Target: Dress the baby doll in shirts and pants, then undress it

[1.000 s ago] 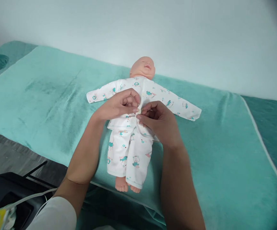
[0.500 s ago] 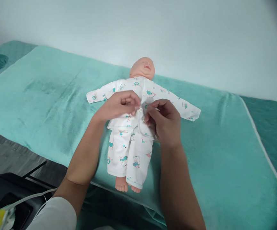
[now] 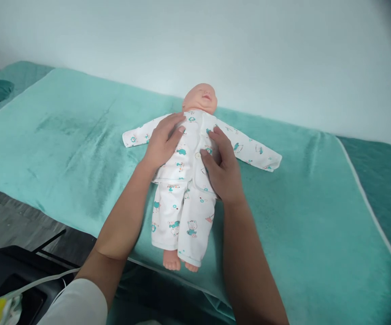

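Observation:
A baby doll (image 3: 200, 98) lies on its back in a white printed pajama top (image 3: 189, 151) and matching pajama pants (image 3: 195, 221). Its sleeves spread out to both sides and its bare feet poke from the pant legs. My left hand (image 3: 164, 139) rests open on the left side of the top, fingers pointing toward the doll's neck. On the right side of the chest lies my right hand (image 3: 223, 166), also open, thumb beside a round button (image 3: 197, 155) on the front edge. The top's front panels meet along the middle; the lower corner curves apart.
The doll lies on a long bed with a green velvety cover (image 3: 303, 216), against a pale wall (image 3: 195, 40). At the lower left stand a black chair-like object (image 3: 9, 266), a white cable (image 3: 43, 280) and a yellow-and-white package (image 3: 1, 311).
Both hands have left the button at the middle of the top. They moved apart and flattened, fingers stretched, onto the two sides of the chest. The doll stays in place.

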{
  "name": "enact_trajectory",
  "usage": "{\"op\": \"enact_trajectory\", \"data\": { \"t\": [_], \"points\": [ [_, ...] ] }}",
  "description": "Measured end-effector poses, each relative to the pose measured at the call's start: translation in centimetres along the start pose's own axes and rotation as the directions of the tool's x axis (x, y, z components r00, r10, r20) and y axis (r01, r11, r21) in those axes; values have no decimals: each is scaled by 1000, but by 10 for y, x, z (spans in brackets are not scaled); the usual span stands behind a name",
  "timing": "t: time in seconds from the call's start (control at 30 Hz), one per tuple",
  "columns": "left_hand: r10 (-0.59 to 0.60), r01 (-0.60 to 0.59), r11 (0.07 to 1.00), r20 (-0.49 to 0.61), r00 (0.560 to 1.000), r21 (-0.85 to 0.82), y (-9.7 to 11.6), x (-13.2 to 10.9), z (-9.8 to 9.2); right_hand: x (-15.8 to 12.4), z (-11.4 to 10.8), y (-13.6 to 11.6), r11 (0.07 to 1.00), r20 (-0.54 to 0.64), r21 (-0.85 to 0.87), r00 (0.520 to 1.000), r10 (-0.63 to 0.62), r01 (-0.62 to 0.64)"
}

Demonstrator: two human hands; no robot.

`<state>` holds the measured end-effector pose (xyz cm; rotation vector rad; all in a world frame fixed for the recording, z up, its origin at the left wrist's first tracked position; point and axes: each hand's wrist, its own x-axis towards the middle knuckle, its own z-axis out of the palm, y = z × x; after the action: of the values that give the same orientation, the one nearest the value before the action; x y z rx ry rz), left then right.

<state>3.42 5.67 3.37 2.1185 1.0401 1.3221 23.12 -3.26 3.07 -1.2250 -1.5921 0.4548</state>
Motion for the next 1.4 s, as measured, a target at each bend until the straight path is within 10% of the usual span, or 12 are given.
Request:
{"op": "enact_trajectory", "data": {
  "t": [0.37,1.4],
  "points": [
    [84,-99,994,262,961,47,32,5,5,0,3,-14,994,26,-75,996,-80,82],
    [65,-85,994,251,966,69,15,29,12,64,11,24,992,10,-120,1000,-28,29]
  ]
}}
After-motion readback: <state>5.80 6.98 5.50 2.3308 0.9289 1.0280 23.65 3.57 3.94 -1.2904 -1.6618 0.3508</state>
